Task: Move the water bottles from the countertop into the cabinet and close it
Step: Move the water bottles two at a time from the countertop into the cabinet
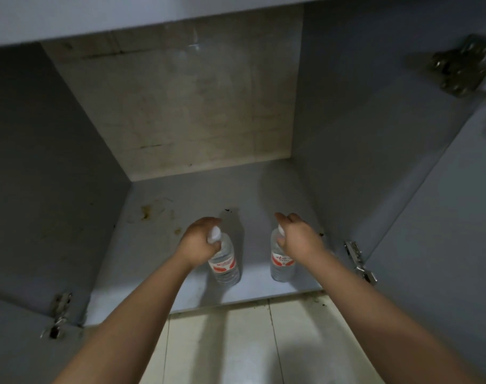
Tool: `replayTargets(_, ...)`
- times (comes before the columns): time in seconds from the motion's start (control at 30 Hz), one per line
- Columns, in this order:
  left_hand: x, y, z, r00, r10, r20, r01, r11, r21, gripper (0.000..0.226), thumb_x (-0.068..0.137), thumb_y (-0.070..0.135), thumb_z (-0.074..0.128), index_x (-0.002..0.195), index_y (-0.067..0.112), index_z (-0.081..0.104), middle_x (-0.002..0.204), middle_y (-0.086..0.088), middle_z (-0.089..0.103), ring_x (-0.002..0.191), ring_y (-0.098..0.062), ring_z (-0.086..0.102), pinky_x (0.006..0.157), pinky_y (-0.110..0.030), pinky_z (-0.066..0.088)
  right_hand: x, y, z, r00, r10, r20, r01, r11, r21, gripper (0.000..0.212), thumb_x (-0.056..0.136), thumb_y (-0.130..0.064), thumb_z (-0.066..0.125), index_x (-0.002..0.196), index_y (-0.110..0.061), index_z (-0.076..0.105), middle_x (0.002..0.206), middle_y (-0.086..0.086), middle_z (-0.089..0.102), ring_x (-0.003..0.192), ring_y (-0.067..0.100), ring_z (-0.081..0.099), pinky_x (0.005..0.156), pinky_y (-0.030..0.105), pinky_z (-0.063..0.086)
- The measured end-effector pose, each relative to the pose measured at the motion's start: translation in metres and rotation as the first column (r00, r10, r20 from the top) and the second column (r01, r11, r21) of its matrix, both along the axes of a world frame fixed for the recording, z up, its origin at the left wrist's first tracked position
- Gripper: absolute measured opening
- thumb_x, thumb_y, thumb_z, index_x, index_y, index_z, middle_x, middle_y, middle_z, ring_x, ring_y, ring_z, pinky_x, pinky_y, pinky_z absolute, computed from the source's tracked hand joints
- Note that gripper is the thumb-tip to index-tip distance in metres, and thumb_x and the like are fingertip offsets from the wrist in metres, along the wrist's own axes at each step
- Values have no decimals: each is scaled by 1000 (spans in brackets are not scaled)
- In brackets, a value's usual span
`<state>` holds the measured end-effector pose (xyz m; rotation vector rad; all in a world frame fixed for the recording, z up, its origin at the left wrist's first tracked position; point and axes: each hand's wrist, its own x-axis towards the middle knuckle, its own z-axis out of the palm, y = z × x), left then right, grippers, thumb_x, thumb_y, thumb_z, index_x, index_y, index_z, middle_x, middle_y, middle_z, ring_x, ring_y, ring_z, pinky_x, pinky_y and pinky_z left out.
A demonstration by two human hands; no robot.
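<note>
Two clear water bottles with red-and-white labels and white caps stand upright near the front of the open cabinet's floor point(164, 223). My left hand point(198, 239) is wrapped around the neck of the left bottle point(225, 266), just below its cap. My right hand point(295, 236) grips the neck and cap of the right bottle point(281, 264). The bottles are about a hand's width apart. Both bottoms seem to rest on the shelf.
The grey cabinet has a stained beige back panel point(180, 106). Both doors hang open: the right door point(435, 231) and the left door point(17, 342), with metal hinges point(359, 261) at the sides. Pale floor tiles point(236, 342) lie below the cabinet's front edge.
</note>
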<state>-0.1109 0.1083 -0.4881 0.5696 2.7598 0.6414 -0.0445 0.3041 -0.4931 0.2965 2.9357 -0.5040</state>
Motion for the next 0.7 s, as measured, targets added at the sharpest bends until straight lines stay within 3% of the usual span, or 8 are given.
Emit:
replayTargets(0.17, -2, -5, 5, 991, -131, -38, 119, 967, -226, 48, 92, 17, 55, 138, 15, 43, 138, -12, 50, 124, -25, 51, 98, -24, 40, 2, 3, -2, 999, 32, 14, -32, 999, -15, 63, 90, -9, 48, 147, -15, 21, 140, 13, 39, 125, 31, 44, 99, 30, 42)
replayTargets(0.23, 3, 1, 7, 994, -4, -111, -29, 954, -298, 45, 92, 34, 53, 130, 10, 48, 126, -14, 56, 113, -29, 56, 90, -29, 46, 1, 2, -1, 999, 31, 8, -31, 999, -12, 63, 91, -7, 46, 148, -15, 20, 140, 13, 38, 126, 31, 44, 100, 29, 42)
replayTargets(0.33, 8, 17, 5, 955, 278, -105, -296, 918, -264, 51, 90, 45, 52, 119, 2, 49, 121, -18, 59, 111, -32, 58, 87, -33, 48, 2, -1, -1, 1000, 5, -13, -5, 1000, 0, 61, 91, -7, 46, 147, -13, 21, 140, 14, 39, 124, 32, 45, 99, 30, 42)
replayTargets(0.4, 9, 21, 3, 943, 321, -90, -334, 908, -253, 56, 90, 47, 51, 123, 2, 46, 125, -19, 57, 115, -33, 57, 89, -34, 48, 3, -1, -2, 1000, -8, -20, 8, 1000, -5, 62, 91, -7, 46, 147, -12, 21, 139, 15, 39, 124, 33, 45, 99, 31, 42)
replayTargets(0.5, 7, 13, 7, 989, 106, -103, -128, 963, -238, 53, 89, 36, 57, 132, 8, 44, 133, -15, 49, 121, -32, 51, 96, -33, 45, 3, -1, -3, 1000, -3, -13, 3, 1000, 8, 62, 91, -7, 46, 147, -13, 21, 139, 14, 39, 124, 32, 45, 99, 30, 42)
replayTargets(0.6, 0, -8, 10, 981, -196, -4, 191, 958, -212, 47, 85, 7, 60, 131, 11, 52, 135, -13, 52, 125, -29, 50, 102, -27, 40, 2, -1, -3, 1000, 8, -11, -8, 1000, 25, 60, 91, -7, 48, 146, -13, 23, 137, 14, 41, 124, 32, 46, 98, 30, 43)
replayTargets(0.7, -4, -18, 15, 983, -183, -31, 179, 979, -100, 34, 86, -4, 56, 117, 8, 64, 122, -16, 64, 112, -29, 60, 85, -20, 40, -2, 0, -2, 1000, 22, 3, -22, 999, 38, 56, 91, -7, 49, 143, -10, 29, 136, 16, 43, 124, 33, 47, 99, 32, 43)
